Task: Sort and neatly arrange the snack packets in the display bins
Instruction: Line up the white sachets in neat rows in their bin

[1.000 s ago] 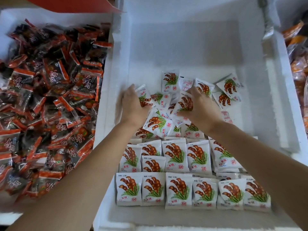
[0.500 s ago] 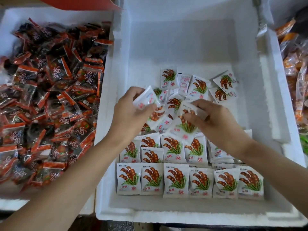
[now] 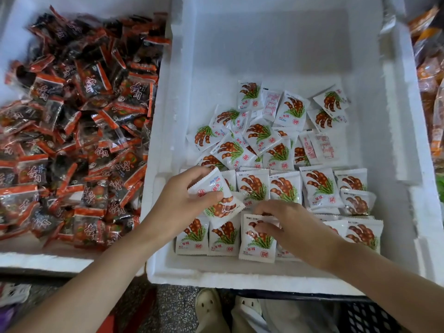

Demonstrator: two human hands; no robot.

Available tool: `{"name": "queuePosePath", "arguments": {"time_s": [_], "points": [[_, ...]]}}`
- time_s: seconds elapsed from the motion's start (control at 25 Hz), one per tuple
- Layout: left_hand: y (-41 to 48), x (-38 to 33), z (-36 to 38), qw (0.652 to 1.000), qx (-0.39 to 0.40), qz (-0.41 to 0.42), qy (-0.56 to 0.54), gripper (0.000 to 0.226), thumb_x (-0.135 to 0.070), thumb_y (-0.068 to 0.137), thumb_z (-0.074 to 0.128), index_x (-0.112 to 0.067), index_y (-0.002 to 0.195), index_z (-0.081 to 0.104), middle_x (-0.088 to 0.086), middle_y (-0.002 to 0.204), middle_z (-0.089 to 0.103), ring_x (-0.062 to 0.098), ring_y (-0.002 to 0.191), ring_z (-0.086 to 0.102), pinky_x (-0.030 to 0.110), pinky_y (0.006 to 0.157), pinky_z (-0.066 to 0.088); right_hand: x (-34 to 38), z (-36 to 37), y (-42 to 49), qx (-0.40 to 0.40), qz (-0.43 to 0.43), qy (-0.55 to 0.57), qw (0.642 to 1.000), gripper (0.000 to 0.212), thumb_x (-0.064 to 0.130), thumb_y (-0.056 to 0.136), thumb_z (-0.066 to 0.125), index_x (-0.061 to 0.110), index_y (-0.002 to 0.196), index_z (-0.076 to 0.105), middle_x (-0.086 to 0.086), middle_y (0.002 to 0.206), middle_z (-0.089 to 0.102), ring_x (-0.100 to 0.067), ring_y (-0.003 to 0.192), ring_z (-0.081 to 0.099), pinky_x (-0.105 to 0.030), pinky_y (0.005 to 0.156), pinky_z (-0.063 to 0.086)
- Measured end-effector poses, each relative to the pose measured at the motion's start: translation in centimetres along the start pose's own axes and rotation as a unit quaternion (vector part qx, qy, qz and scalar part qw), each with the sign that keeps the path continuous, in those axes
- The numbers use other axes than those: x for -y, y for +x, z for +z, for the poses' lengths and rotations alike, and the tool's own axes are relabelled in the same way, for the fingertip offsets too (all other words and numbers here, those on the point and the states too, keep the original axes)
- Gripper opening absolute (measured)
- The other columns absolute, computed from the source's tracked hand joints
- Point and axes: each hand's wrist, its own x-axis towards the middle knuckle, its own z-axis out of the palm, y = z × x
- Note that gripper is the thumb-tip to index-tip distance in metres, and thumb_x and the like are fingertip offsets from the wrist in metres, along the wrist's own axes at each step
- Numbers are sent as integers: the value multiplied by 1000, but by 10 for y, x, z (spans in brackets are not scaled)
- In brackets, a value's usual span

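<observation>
A white foam bin (image 3: 168, 131) holds small white snack packets printed with brown pods. Two neat rows of them (image 3: 319, 188) lie at its near end, and a loose heap (image 3: 252, 135) sits behind. My left hand (image 3: 182, 200) pinches one white packet (image 3: 216, 195), tilted, above the left end of the rows. My right hand (image 3: 288, 224) rests with its fingertips on a packet (image 3: 258, 246) in the front row, pinching its top edge.
A second foam bin (image 3: 36, 258) on the left is piled with dark packets with orange ends (image 3: 79, 121). Orange-wrapped goods (image 3: 430, 75) show at the right edge. The far half of the white bin is bare. Shoes (image 3: 211, 308) and floor lie below.
Both hands have come back from the loose heap to the near rows. The left hand carried its packet along. The right hand has set its packet down in the front row.
</observation>
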Motion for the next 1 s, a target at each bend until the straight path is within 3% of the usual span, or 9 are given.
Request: {"name": "queuePosePath", "arguments": {"time_s": [0.08,0.2,0.4,0.52,0.64,0.72,0.8,0.92,1.0], "points": [[-3,0,2,1000,0,4,-9,21,-9,83,70,-17,102,67,-6,92,73,6,84,69,21,73,56,2,5,-1,-29,-19,-50,998,28,36,94,50,29,121,54,14,122,55,-3,108,52,-17,88,43],[-6,-4,5,1000,-1,4,-6,18,-10,81,71,-17,96,65,-9,84,72,3,77,69,17,66,53,6,3,-2,-69,-36,-44,996,36,34,91,55,30,126,48,18,120,49,6,110,43,-7,91,31],[-10,-18,19,999,10,39,-24,12,-14,83,70,-17,91,60,-13,82,69,3,80,66,20,70,52,25,-18,-13,-46,17,239,970,58,22,77,74,36,124,42,22,110,57,10,99,55,-9,89,45],[-12,-26,36,995,-22,43,-82,20,-19,85,70,-16,98,56,-2,97,68,14,94,66,33,84,53,29,-28,-19,-88,46,361,927,35,15,77,72,29,104,55,11,94,70,2,85,66,-11,73,51],[-13,-28,56,991,-20,6,-131,26,-10,83,70,-18,100,52,3,95,68,10,83,68,20,71,53,19,-43,-24,-166,84,449,874,10,13,78,67,15,87,63,5,79,73,-4,72,68,-10,61,49],[-16,-20,65,998,17,35,-51,29,-11,84,69,-20,105,51,-4,101,66,0,88,63,13,75,49,9,-50,-29,-193,84,408,888,3,14,81,66,16,82,66,8,75,73,-1,67,66,-12,60,49],[-16,-7,70,988,51,100,110,39,-21,87,67,-25,121,48,-17,122,54,-9,111,48,10,96,38,-3,-53,-33,-230,82,286,927,7,18,82,66,24,79,67,15,75,71,2,67,65,-10,65,50],[-14,14,73,921,108,163,337,66,-40,89,60,-28,145,27,-18,141,30,-2,134,19,12,109,7,-20,-51,-37,-200,75,117,970,18,23,81,67,39,74,61,22,70,67,5,75,62,-11,71,49],[-13,22,75,873,127,196,429,73,-43,88,59,-24,148,23,-12,146,27,5,137,16,17,109,-1,-28,-41,-38,-137,70,66,986,18,25,84,65,40,76,59,27,74,62,11,78,59,-6,71,46]]}}
